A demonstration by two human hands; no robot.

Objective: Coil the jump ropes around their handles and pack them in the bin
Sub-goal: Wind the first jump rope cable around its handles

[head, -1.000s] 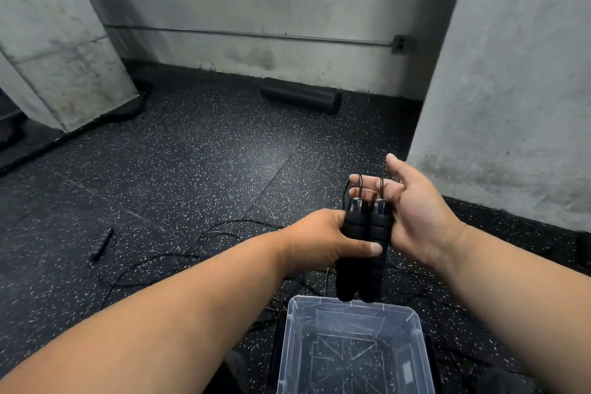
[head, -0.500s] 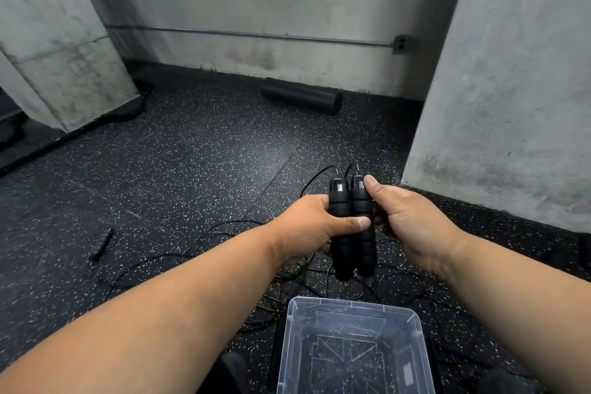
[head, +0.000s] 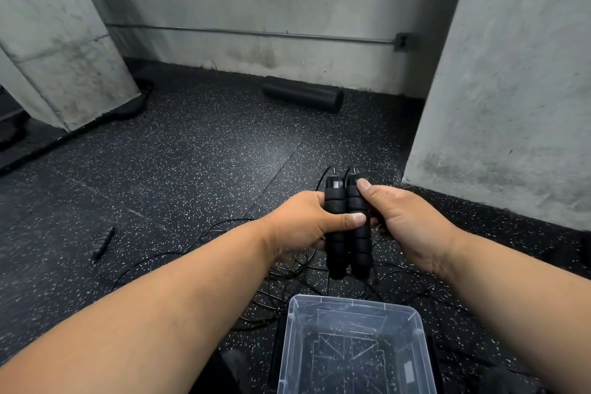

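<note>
A: What are the hands doing?

B: The left hand (head: pixel 307 224) grips the pair of black foam-ribbed jump rope handles (head: pixel 348 227), thumb wrapped across the front of both. The handles stand upright, side by side and touching. The right hand (head: pixel 406 224) is curled against the right-hand handle, its thumb pressed near the top; its other fingers are hidden behind, so I take it as holding too.

A: And the rope itself?

B: Thin black cord (head: pixel 287 269) leaves the tops of the handles and lies in loose, tangled loops on the black speckled rubber floor (head: pixel 192 163) beneath the hands. None of it is wound round the handles.

A: Where is the bin?

B: The clear plastic rectangular bin (head: pixel 353 303) sits on the floor just below the handles, nearer the person. I see no rope inside it.

A: Anything else lying about?

B: A lone black ribbed handle (head: pixel 103 242) lies on the floor well to the left. A black foam roller (head: pixel 302 94) rests by the grey concrete wall (head: pixel 271 0), under a thin metal conduit (head: pixel 249 32).
</note>
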